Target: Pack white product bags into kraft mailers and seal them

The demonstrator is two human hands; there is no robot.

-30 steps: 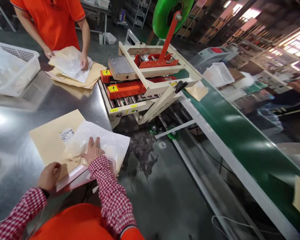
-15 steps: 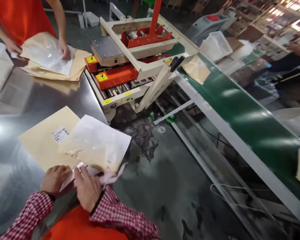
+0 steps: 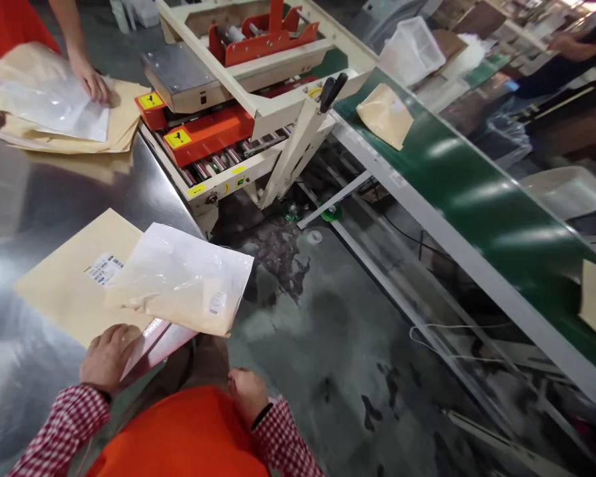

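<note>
A flat manila envelope (image 3: 59, 285) with a printed label lies on the metal table, its near edge by the table's front edge. Partly over it rests a clear plastic bag (image 3: 183, 271) with white and beige contents and a small barcode sticker. My left hand (image 3: 108, 354) is closed on the envelope's near edge, fingers curled over it. A pale pinkish strip (image 3: 153, 338) runs along that edge, to the right of the hand. Away from the table, beside my orange apron (image 3: 179, 437), my right hand (image 3: 248, 396) is closed; what it holds, if anything, is hidden.
Across the metal table (image 3: 144, 182), another person's hand (image 3: 90, 81) rests on a stack of envelopes and bags. A taping machine with orange guards (image 3: 208, 136) adjoins the table. A green conveyor belt (image 3: 457, 199) on the right carries a manila package (image 3: 385, 116).
My right hand has left the envelope's edge and moved right and down, off the table. The loose pink strip beside it no longer shows. My left hand stays at the envelope.
</note>
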